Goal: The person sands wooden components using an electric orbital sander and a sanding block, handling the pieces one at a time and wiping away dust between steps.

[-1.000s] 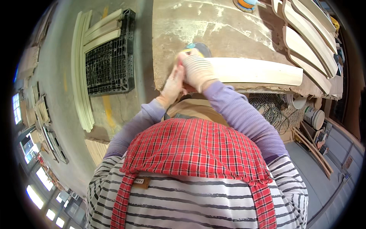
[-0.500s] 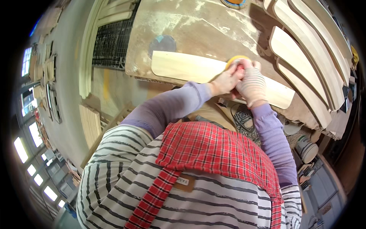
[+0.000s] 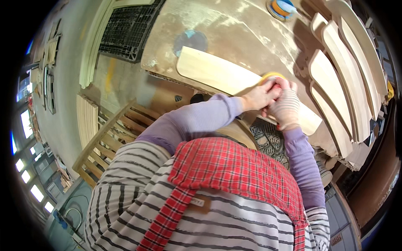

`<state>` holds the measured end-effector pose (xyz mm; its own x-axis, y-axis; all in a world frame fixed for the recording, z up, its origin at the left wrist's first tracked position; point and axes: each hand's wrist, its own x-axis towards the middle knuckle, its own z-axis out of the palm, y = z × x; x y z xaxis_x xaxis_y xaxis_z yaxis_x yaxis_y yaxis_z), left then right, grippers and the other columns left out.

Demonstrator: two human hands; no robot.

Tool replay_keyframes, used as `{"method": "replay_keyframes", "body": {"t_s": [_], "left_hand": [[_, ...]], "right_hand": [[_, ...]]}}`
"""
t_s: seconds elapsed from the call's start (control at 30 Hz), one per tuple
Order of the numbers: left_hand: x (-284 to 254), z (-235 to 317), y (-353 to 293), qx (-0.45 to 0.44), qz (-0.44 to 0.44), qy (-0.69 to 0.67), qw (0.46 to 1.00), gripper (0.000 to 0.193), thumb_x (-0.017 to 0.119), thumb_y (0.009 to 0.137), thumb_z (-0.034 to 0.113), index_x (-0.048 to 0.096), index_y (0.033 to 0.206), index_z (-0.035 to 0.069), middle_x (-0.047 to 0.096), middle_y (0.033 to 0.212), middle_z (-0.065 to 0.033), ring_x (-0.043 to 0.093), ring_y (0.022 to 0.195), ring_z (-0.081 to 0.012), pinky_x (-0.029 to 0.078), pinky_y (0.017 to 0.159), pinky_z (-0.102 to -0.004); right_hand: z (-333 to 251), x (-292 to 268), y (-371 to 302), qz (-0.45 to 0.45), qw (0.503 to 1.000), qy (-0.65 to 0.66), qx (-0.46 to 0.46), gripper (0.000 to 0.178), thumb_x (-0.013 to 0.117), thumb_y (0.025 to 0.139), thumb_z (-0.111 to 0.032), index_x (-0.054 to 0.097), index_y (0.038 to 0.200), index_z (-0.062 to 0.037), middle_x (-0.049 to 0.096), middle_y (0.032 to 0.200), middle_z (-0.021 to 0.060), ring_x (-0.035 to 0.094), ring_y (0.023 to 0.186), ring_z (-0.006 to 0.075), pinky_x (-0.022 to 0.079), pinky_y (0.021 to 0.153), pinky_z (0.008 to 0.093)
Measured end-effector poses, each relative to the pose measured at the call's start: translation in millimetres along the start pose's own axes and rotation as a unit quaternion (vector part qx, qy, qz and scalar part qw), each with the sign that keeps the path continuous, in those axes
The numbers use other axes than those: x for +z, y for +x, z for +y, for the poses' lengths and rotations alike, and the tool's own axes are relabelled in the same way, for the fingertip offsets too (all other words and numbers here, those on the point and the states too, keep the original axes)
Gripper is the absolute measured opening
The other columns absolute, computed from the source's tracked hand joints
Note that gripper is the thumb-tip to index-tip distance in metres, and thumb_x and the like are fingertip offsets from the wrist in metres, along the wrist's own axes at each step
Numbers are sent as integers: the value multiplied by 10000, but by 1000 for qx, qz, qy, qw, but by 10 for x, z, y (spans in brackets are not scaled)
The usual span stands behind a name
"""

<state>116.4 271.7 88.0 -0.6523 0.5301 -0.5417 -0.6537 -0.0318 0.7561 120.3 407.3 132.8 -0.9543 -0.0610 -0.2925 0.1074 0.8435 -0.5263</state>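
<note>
We press a yellow pad (image 3: 271,77) onto the slat (image 3: 217,73) lying along the near edge of the bench (image 3: 234,29). Our left hand (image 3: 258,97), bare, and our gloved right hand (image 3: 285,105) are both closed over the pad, near the slat's right end. We judge the sanding partway done: dust covers the bench beyond the slat, and a stack of slats (image 3: 343,79) waits right of it. A sanding disc (image 3: 281,7) sits at the bench's far side.

Single head view — looking steeply down, close over the workbench (image 3: 234,37).
</note>
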Motion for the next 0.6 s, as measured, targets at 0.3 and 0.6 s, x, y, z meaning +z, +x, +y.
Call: {"method": "replay_keyframes", "body": {"t_s": [0.3,0.6], "left_hand": [[-1834,153,-864,142,219,153,953,539,422,1010,474,502,1384,95,647,1084,-93,613,892,-129,514,523,-308],[-1938,-153,-1252,50,267,-145,951,498,307,1021,497,499,1285,121,644,763,-55,567,453,-121,384,350,-230]], "right_hand": [[-1835,874,742,-57,980,-34,-189,316,697,814,-202,588,1109,-170,542,1164,217,633,954,431,524,813,495],[-2176,1270,663,-174,958,-31,-226,333,708,775,-209,591,1078,-139,542,1186,183,620,1052,385,530,837,469]]}}
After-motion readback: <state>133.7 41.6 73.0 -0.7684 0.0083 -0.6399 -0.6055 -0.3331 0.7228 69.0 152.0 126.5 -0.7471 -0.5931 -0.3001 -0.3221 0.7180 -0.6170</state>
